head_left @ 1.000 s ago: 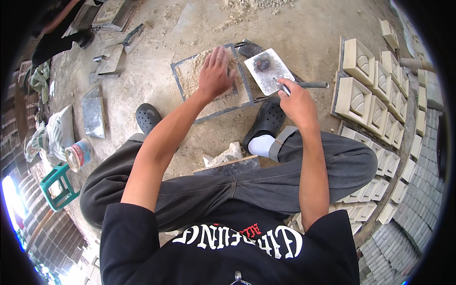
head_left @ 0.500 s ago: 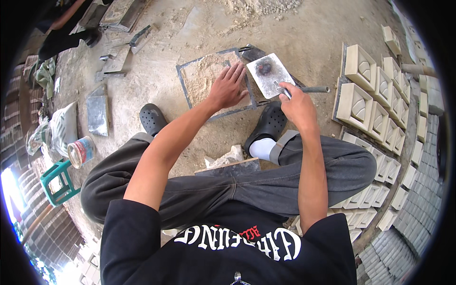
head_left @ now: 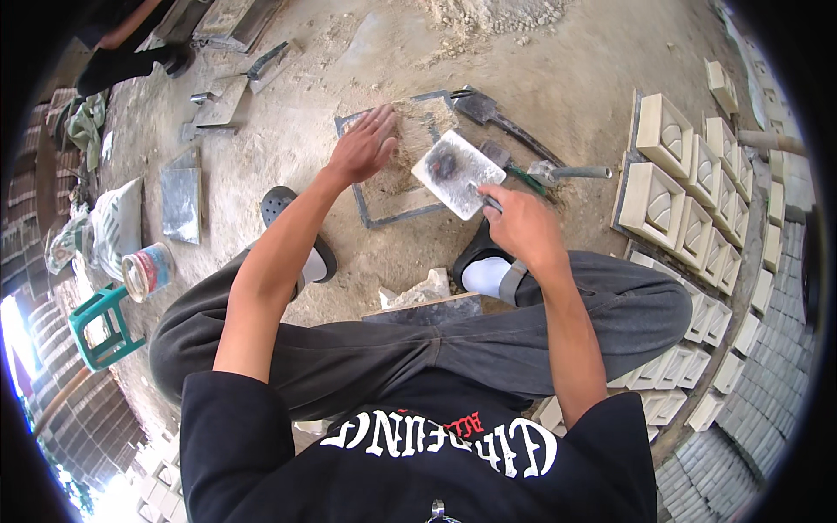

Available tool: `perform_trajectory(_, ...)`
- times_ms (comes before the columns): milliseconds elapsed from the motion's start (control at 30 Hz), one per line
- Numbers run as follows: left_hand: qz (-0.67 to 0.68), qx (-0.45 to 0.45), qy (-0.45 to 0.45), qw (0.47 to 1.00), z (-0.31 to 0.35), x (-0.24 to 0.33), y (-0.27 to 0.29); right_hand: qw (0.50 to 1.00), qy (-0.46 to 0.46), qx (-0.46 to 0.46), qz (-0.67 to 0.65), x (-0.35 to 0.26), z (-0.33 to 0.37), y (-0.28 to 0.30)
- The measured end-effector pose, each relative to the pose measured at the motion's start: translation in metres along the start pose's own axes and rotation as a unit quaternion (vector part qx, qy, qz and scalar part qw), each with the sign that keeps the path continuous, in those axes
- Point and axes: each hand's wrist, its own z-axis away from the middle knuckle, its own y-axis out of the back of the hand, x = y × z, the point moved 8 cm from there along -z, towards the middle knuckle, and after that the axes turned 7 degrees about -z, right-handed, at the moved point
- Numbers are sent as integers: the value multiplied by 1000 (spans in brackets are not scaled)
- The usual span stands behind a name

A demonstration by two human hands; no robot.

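Over the left part of the dark square frame (head_left: 405, 216), which lies on the ground ahead of the feet: one left hand (head_left: 364, 146), palm down, fingers straight and close together, no grip on anything visible; contact with the powder beneath cannot be told. Shifted there from the frame's right part half a second ago. At the frame's right edge: one right hand (head_left: 523, 222), fingers curled round the handle of a float (head_left: 458, 174), its plate moved in from outside to overlap that edge in view; touching or apart, unclear. Inside the frame: tan, grainy powder (head_left: 388, 193), the loose heap now looking reduced, so the layer appears, by judgement, nearer level. Float plate: flat, squarish, whitish, smeared grey, with one dark rounded patch. Beyond the frame's far right corner, now more exposed: a dark hammer-like tool (head_left: 475, 106), long-handled. Well right of the frame: pale, matte box-shaped blocks (head_left: 658, 196), recessed, with curved relief. Nearer the wearer than the frame: a dark board (head_left: 427, 311) bearing a rough, off-white lump (head_left: 418, 290).
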Motion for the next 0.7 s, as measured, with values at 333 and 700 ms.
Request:
perform_trajectory(333, 197, 242, 207, 927, 55, -47, 2, 993, 64, -48, 87, -8, 6, -20)
perform_trajectory(700, 240, 315, 276, 876, 86, -62, -8, 984, 131, -71, 96, -14, 4, -36)
